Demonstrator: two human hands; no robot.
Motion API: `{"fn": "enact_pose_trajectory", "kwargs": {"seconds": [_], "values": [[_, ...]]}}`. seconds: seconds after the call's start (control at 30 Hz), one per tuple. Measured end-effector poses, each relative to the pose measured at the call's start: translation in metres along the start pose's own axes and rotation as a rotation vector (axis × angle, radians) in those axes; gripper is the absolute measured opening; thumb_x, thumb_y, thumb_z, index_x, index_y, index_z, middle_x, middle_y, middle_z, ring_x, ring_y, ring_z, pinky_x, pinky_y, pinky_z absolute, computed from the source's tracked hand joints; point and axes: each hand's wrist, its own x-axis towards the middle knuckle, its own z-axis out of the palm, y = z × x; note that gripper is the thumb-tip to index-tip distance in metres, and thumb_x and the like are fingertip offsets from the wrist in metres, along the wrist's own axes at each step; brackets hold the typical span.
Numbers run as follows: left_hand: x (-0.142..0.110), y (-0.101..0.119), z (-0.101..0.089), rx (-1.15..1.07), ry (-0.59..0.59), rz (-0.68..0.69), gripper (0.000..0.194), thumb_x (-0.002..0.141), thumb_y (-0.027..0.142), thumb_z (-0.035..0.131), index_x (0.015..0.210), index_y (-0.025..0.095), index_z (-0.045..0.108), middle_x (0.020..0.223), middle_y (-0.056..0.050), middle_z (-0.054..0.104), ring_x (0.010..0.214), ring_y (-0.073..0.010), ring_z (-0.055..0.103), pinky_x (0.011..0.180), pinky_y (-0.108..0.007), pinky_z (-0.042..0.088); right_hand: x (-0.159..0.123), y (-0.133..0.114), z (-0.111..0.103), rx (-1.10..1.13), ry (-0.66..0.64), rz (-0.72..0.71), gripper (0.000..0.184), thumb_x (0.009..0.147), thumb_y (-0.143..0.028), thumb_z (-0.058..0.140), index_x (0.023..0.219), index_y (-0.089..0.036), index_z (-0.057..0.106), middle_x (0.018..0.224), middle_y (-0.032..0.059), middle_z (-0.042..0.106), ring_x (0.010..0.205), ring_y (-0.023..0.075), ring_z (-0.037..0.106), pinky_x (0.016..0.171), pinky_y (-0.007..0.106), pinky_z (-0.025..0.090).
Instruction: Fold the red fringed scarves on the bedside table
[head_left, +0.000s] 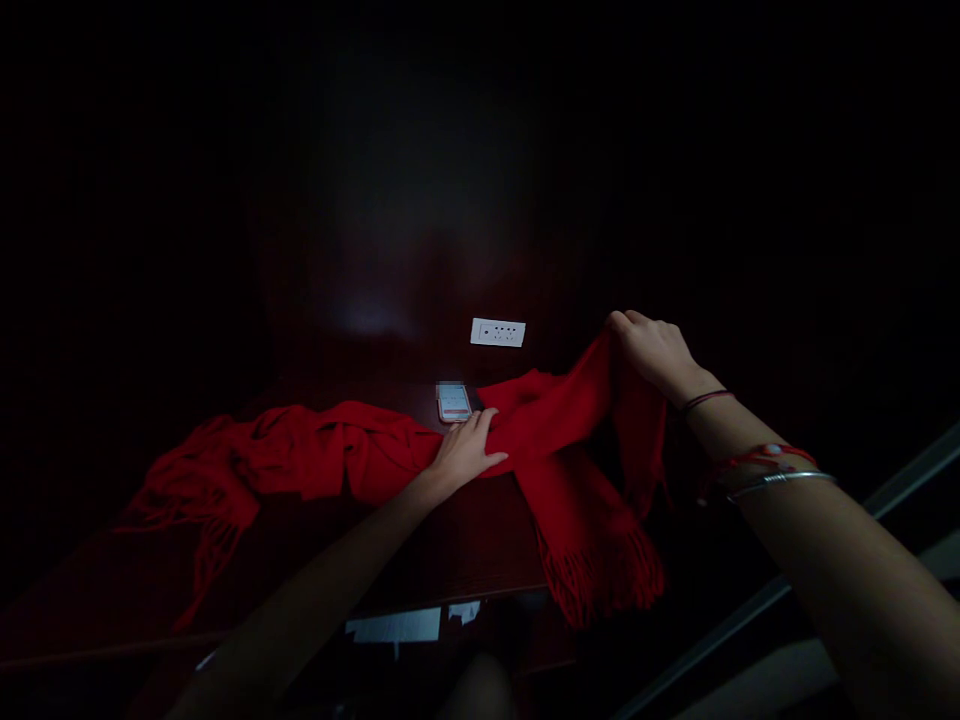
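Observation:
A long red scarf (570,400) with fringed ends stretches across the dark tabletop. Its left part is loosely bunched, and its fringe hangs to the table's front side. My left hand (469,445) rests over the middle of the scarf, thumb apart from the fingers, with the gathered cloth held between them. Raised to the right, my right hand (656,350) is closed on a fold of the scarf and lifts it above the table. From that fold one length drops down, while another fringed end lies over the table's front right edge.
A phone (454,402) with a lit screen lies just behind my left hand. On the dark back panel is a white socket plate (498,332). Pale papers (397,626) show below the table's front edge. Most surroundings are too dark to make out.

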Motion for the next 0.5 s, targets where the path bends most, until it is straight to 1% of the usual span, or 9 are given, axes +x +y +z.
{"fn": "enact_pose_trajectory", "kwargs": {"seconds": [0.07,0.1,0.13,0.2,0.27,0.33,0.4,0.5], "values": [[0.014,0.016,0.009,-0.022,0.05,0.001,0.047,0.072,0.024,0.053,0.115,0.016,0.035,0.106,-0.011,0.051,0.094,-0.0222,0.051,0.077,-0.031,0.041,0.002,-0.005,-0.004,-0.007,0.004,-0.016,0.026,0.086,-0.018,0.021,0.103,-0.016,0.04,0.09,0.009,0.051,0.062,0.013,0.048,0.049,0.025,0.021],[0.02,0.02,0.012,-0.05,0.059,0.009,0.043,0.073,0.019,0.051,0.114,0.016,0.036,0.103,-0.01,0.053,0.092,-0.0204,0.052,0.076,-0.029,0.041,0.003,-0.006,-0.006,-0.014,0.001,-0.015,0.025,0.086,-0.017,0.022,0.103,-0.016,0.04,0.089,0.0089,0.051,0.062,0.0133,0.048,0.049,0.025,0.021],[0.024,0.019,0.012,-0.084,0.059,0.016,0.041,0.074,0.017,0.05,0.113,0.016,0.037,0.099,-0.009,0.055,0.089,-0.0189,0.054,0.074,-0.027,0.042,0.003,-0.007,-0.007,-0.022,-0.004,-0.009,0.025,0.086,-0.017,0.022,0.103,-0.017,0.04,0.089,0.0088,0.052,0.062,0.0136,0.049,0.048,0.025,0.021],[0.026,0.01,0.006,-0.153,0.053,0.03,0.037,0.076,0.018,0.049,0.112,0.015,0.04,0.09,-0.008,0.059,0.083,-0.0173,0.056,0.072,-0.026,0.042,0.003,-0.007,-0.006,-0.037,-0.013,-0.003,0.024,0.085,-0.016,0.023,0.102,-0.017,0.04,0.089,0.0087,0.052,0.062,0.0145,0.05,0.048,0.025,0.022],[0.022,-0.007,-0.008,-0.204,0.044,0.051,0.03,0.078,0.021,0.047,0.107,0.015,0.045,0.087,-0.007,0.06,0.081,-0.0167,0.056,0.071,-0.026,0.042,0.002,-0.007,-0.003,-0.046,-0.03,-0.007,0.024,0.084,-0.016,0.024,0.101,-0.018,0.041,0.089,0.0082,0.053,0.062,0.0152,0.051,0.047,0.025,0.022],[0.016,-0.024,-0.028,-0.231,0.011,0.086,0.022,0.08,0.025,0.042,0.099,0.016,0.051,0.087,-0.006,0.06,0.079,-0.0161,0.056,0.07,-0.026,0.041,-0.001,-0.008,0.003,-0.042,-0.057,-0.028,0.022,0.084,-0.016,0.025,0.099,-0.018,0.042,0.088,0.0077,0.053,0.062,0.0155,0.052,0.046,0.025,0.022],[0.01,-0.039,-0.052,-0.224,-0.058,0.107,0.023,0.082,0.028,0.037,0.092,0.017,0.054,0.081,-0.004,0.061,0.073,-0.015,0.056,0.069,-0.026,0.04,-0.004,-0.012,0.01,-0.024,-0.077,-0.072,0.021,0.084,-0.016,0.026,0.098,-0.018,0.043,0.088,0.0077,0.054,0.062,0.0154,0.053,0.046,0.025,0.022],[0.004,-0.054,-0.086,-0.271,-0.19,0.107,0.027,0.081,0.032,0.034,0.086,0.016,0.056,0.076,-0.002,0.06,0.069,-0.0138,0.054,0.067,-0.024,0.039,-0.008,-0.021,0.019,0.029,-0.076,-0.151,0.02,0.085,-0.019,0.027,0.096,-0.018,0.044,0.088,0.0074,0.055,0.063,0.015,0.054,0.047,0.024,0.024]]}}
